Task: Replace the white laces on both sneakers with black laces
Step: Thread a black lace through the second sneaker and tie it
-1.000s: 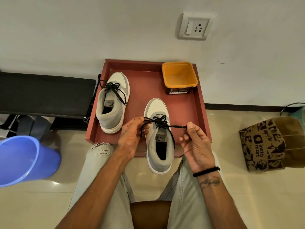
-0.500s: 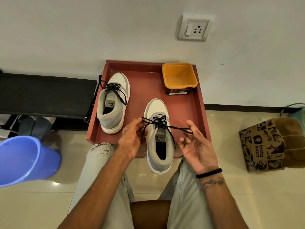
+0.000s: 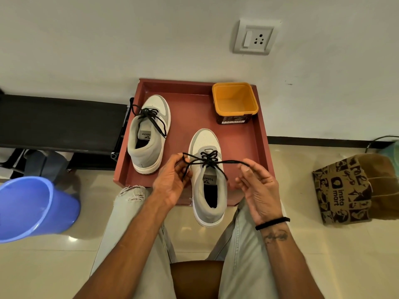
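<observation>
The grey-and-white canvas sneaker with the black lace [image 3: 208, 175] is lying at the 6 o'clock edge of the shallow red rectangular tray [image 3: 262, 134], its heel overhanging toward the person's knees, while the second grey-and-white laced sneaker [image 3: 149, 134] is sitting at the tray's 9 o'clock side. The left hand [image 3: 172, 182] is pinching a loop of the black cord lace [image 3: 228, 162] at the near shoe's 9 o'clock. The right hand [image 3: 258, 188], at 3 o'clock, is spreading with relaxed fingers, the lace end lying across its fingertips [image 3: 245, 168], while an empty square yellow plastic tub [image 3: 235, 102] is standing at the tray's 1 o'clock corner.
</observation>
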